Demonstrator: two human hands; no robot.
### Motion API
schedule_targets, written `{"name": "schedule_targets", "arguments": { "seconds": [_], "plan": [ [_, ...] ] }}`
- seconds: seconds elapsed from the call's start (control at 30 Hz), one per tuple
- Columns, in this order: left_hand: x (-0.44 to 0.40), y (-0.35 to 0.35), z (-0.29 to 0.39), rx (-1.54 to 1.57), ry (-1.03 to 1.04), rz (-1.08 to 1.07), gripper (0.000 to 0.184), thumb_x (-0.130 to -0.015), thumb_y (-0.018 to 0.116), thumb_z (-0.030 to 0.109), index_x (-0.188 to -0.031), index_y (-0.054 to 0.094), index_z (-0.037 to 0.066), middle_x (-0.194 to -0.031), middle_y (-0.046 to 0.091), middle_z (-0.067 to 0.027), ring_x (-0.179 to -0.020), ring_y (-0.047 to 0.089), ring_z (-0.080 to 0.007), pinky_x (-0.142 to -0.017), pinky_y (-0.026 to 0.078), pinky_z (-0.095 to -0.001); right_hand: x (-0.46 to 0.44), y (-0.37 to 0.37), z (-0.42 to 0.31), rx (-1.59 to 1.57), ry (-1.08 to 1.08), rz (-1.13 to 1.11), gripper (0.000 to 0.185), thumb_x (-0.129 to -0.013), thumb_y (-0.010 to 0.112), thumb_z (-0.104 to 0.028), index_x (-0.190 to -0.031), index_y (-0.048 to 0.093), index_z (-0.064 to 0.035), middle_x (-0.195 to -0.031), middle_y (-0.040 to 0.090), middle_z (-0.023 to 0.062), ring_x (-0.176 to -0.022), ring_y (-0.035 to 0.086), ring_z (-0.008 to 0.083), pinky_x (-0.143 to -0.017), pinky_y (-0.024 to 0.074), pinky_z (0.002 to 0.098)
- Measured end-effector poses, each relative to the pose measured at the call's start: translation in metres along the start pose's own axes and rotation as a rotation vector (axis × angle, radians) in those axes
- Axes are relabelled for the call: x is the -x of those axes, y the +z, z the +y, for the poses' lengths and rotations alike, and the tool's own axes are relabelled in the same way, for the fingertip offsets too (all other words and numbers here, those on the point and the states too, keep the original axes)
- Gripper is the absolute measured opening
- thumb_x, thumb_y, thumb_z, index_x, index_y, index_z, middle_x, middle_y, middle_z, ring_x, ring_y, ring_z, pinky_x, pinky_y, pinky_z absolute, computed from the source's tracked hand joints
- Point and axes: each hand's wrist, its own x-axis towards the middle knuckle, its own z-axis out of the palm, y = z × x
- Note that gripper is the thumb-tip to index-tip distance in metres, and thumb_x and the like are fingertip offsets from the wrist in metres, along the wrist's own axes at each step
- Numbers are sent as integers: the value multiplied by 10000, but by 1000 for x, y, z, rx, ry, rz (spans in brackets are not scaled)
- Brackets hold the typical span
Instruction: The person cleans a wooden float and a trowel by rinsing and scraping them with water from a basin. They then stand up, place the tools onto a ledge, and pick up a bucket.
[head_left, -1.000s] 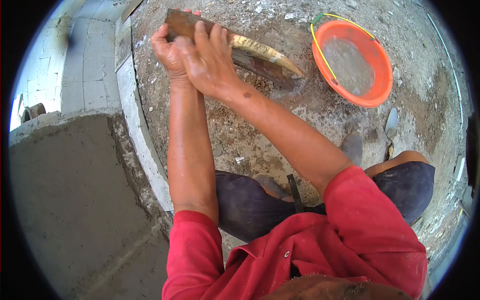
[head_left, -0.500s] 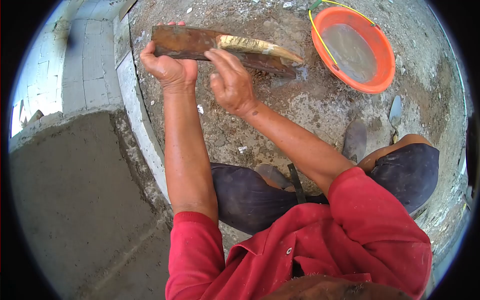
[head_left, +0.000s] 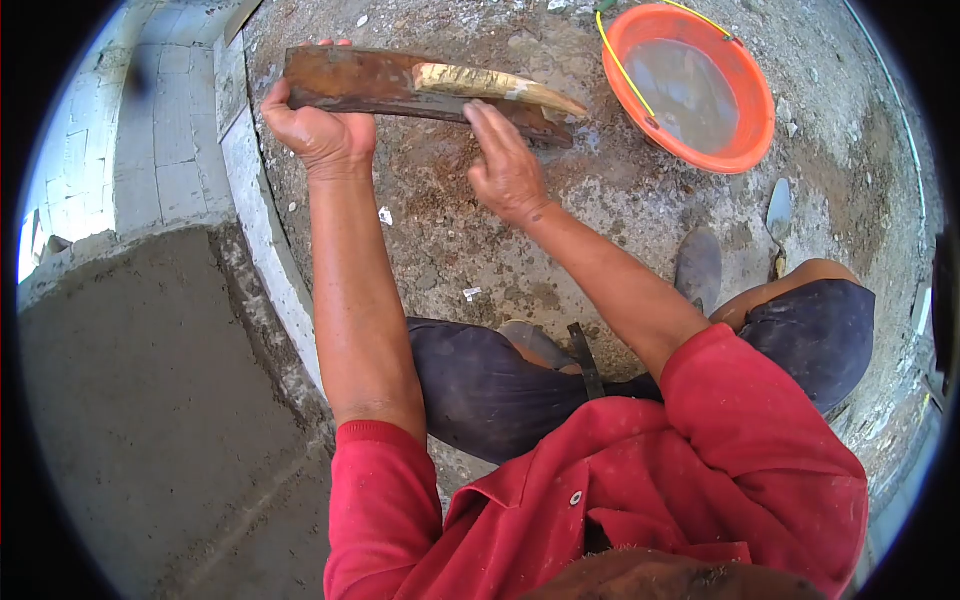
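Note:
A dark, wet board (head_left: 350, 82) with a pale, tapering wooden piece (head_left: 490, 84) along its top extends from left to right above the ground. My left hand (head_left: 325, 135) is wrapped round the board's left end from below, its fingertips showing past the far edge. At the near edge, right of the middle, my right hand (head_left: 508, 165) touches the board with its fingertips; its fingers are stretched out and the thumb is apart. The underside of the board is hidden.
An orange bucket (head_left: 755, 130) of cloudy water with a yellow handle stands at the upper right. Below it a trowel (head_left: 779, 212) lies near my shoe (head_left: 699, 268). On the left, a pale kerb (head_left: 262, 220) borders smooth grey mortar (head_left: 150, 380).
My right hand has come off my left hand and moved right along the board's near edge. The board has turned more level and shifted left with my left hand.

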Motion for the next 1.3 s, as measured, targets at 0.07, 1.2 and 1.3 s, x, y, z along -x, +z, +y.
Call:
{"name": "schedule_targets", "arguments": {
  "seconds": [0.07, 1.2, 1.3],
  "plan": [
    [0, 1, 0, -14, 1, -21, 530, -902, 406, 400, -1198, 539, -18, -1156, 600, -188, -1122, 562, -370, -1055, 429, -528, 13, -14, 49, 61, 110, -57, 600, -803, 592, -95, -1390, 504, -7, -1361, 543, 226, -1285, 519, 404, -1076, 451, 448],
    [80, 47, -101, -289, -334, -257, 532, -1014, 483, 295, -1466, 393, 31, -1455, 475, -122, -1321, 476, -269, -1137, 343, -460, -187, -97, 3, -1578, 372, 97, 470, -1003, 576, -414, -1293, 532, -48, -1180, 645, 103, -1038, 668, 242, -883, 585, 431],
    [78, 61, -72, -536, -182, -515, 579, -973, 594, 322, -1422, 430, -4, -1387, 522, -115, -1271, 503, -235, -1107, 370, -406, -186, -83, 14, -1646, 424, 140, 398, -1043, 509, -367, -1290, 533, -56, -1197, 628, 109, -1087, 643, 257, -944, 558, 450]
  ]
}}
